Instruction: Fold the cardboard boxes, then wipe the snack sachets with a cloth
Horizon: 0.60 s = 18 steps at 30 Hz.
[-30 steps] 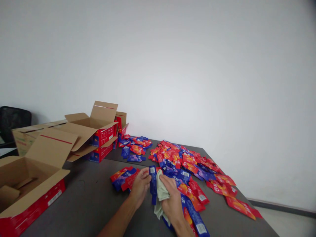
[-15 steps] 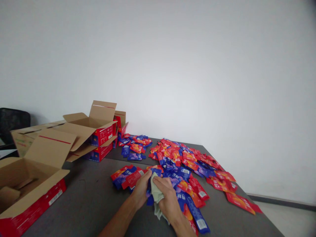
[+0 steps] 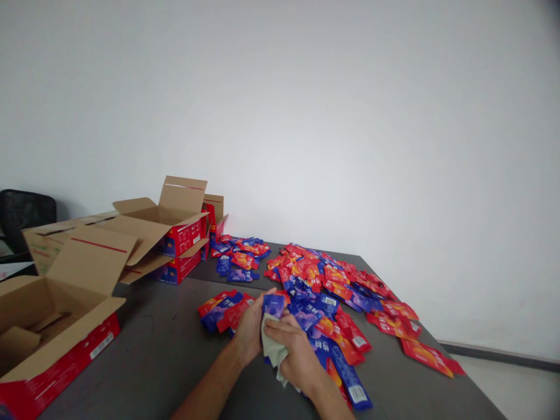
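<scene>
a blue sachet (image 3: 273,304) stands low in the frame's centre, pinched in the left hand (image 3: 250,329), its top poking above the fingers. pressed against it from the right, a pale green cloth (image 3: 273,349) is bunched in the clenched right hand (image 3: 294,354), which touches the left. both hover over a dark grey table (image 3: 166,361). red and blue sachets (image 3: 332,286) lie scattered to the right; an open cardboard box (image 3: 52,315) sits at lower left.
</scene>
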Each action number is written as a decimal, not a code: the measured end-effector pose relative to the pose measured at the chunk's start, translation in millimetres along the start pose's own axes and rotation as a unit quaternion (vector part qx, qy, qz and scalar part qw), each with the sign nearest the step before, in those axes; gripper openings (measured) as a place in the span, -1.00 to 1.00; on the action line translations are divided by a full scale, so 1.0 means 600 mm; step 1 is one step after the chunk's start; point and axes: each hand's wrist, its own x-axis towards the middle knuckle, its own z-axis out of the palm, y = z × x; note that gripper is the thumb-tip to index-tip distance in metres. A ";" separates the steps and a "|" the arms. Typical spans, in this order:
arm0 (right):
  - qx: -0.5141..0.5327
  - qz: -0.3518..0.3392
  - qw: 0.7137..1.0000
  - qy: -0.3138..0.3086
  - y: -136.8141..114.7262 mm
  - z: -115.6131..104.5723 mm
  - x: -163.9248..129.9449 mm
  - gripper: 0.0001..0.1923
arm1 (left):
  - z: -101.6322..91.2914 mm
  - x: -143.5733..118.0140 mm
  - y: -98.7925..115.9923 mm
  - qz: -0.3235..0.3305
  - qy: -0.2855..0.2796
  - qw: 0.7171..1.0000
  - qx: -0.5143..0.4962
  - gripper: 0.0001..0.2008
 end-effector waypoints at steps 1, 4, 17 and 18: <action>0.005 0.003 1.000 -0.001 0.002 -0.003 -0.002 -0.56 | -0.001 0.001 0.004 0.018 0.013 1.000 0.015 -0.49; 0.004 0.027 0.999 0.030 0.018 -0.018 -0.008 -0.57 | -0.012 0.003 0.017 0.107 0.048 0.986 0.118 -0.45; -0.157 0.128 0.970 0.135 0.123 -0.022 -0.034 -0.35 | -0.110 0.043 0.018 0.207 0.154 0.426 0.867 -0.46; -0.166 0.135 0.966 0.147 0.130 -0.023 -0.036 -0.36 | -0.116 0.044 0.018 0.197 0.168 0.409 0.875 -0.48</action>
